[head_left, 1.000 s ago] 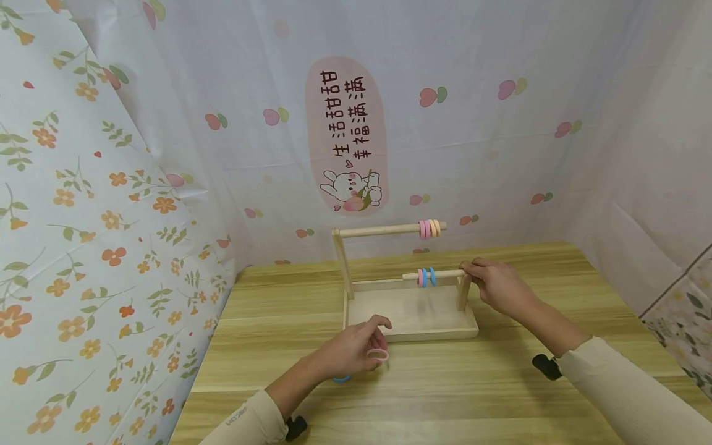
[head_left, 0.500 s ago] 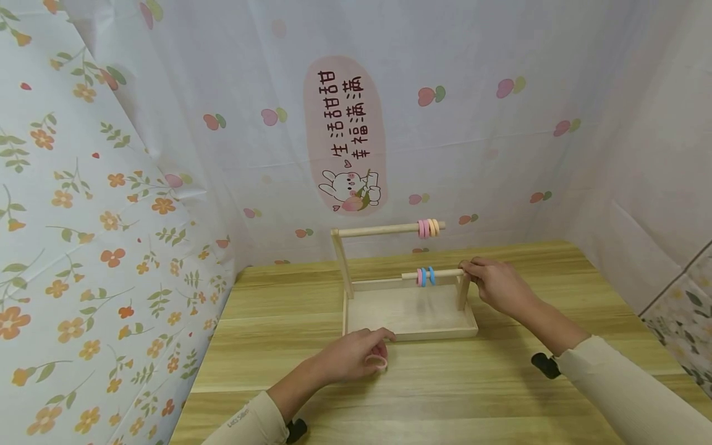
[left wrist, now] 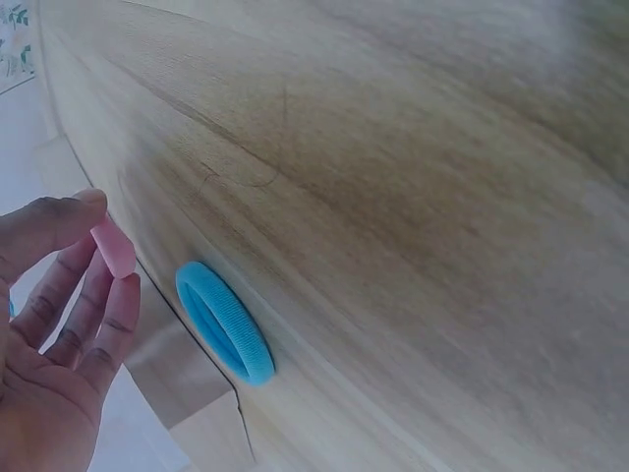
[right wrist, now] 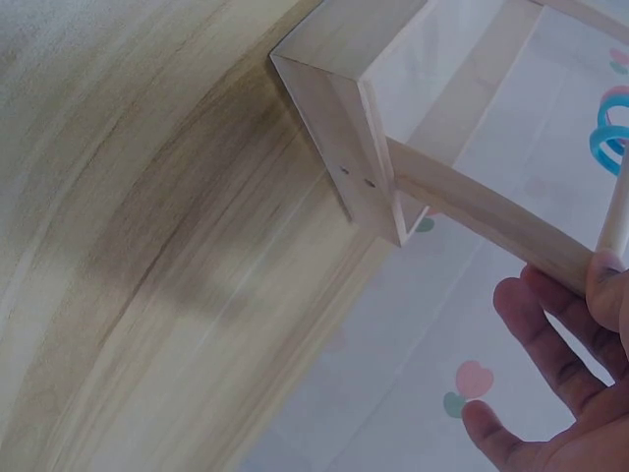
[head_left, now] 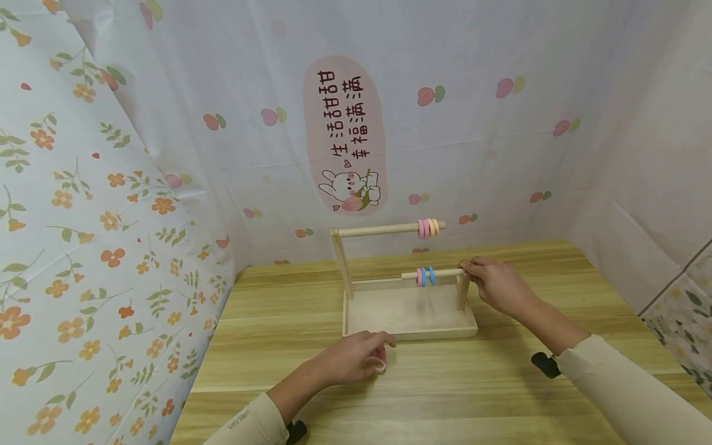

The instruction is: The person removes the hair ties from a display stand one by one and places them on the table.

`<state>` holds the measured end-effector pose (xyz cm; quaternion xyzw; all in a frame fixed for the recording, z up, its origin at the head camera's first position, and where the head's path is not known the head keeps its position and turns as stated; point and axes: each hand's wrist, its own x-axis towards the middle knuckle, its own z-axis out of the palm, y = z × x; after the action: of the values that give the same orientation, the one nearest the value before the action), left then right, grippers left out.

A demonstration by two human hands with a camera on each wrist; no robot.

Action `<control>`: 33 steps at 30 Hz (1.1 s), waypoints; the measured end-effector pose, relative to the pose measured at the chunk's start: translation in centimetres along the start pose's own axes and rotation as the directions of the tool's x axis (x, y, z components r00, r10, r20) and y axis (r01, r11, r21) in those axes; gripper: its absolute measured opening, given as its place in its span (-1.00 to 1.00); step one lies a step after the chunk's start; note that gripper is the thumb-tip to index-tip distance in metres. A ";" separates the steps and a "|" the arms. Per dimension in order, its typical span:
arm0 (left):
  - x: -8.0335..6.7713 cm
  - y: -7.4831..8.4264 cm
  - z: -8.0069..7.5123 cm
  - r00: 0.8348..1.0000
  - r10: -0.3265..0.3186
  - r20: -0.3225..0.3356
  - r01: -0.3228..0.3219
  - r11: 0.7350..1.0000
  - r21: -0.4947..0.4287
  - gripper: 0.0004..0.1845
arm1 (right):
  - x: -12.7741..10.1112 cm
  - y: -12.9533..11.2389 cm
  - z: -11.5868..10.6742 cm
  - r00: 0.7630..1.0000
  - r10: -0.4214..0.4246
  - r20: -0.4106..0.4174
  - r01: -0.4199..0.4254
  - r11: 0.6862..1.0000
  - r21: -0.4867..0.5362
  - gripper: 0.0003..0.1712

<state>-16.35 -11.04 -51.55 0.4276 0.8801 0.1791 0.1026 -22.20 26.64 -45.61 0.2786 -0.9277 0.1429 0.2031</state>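
Note:
My left hand [head_left: 351,358] is low over the table in front of the tray, pinching a pink hair tie [left wrist: 116,249] between thumb and fingers. Close by on the tabletop lies a blue hair tie [left wrist: 236,329], hidden behind the hand in the head view. With my right hand [head_left: 503,287] I grip the top of the short post of a wooden rack [head_left: 464,293], where its lower bar [head_left: 449,273] begins. A pink hair tie [head_left: 419,278] and two blue hair ties [head_left: 431,276] hang on that bar. Several pink and yellow hair ties [head_left: 428,228] hang on the upper bar [head_left: 381,230].
The rack's shallow tray [head_left: 414,335] rests on the wood-grain table [head_left: 278,321]. Patterned cloth [head_left: 473,154] hangs behind it and along the sides. The lower bar's free end points left and the upper bar's points right.
My left hand has dropped slightly with the pink hair tie, which has tilted. The blue hair tie below it has gone out of sight in the head view. The right hand stays put.

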 end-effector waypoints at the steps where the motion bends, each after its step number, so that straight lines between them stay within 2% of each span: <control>1: 0.0 0.0 0.0 1.000 0.001 0.002 -0.001 1.000 0.000 -0.49 | 0.0 0.1 0.1 1.000 -0.003 -0.001 0.003 1.000 -0.001 -0.74; 9: -0.1 -0.2 0.2 1.000 0.015 0.014 -0.015 1.000 0.012 -0.45 | -0.1 0.2 0.2 0.999 -0.018 -0.030 0.017 1.000 -0.008 -0.73; 16: -0.2 -0.2 0.4 1.000 0.002 0.022 -0.003 0.999 0.039 -0.46 | -0.1 0.1 0.1 1.000 -0.004 -0.011 0.004 1.000 0.003 -0.73; 33: -0.3 -0.1 0.4 1.000 0.000 0.028 0.000 1.000 0.024 -0.49 | -0.1 0.4 0.5 1.000 -0.013 -0.026 0.013 1.000 -0.006 -0.72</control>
<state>-16.14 -11.27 -51.94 0.4313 0.8806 0.1624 0.1098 -22.44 26.81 -46.12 0.2823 -0.9236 0.1424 0.2168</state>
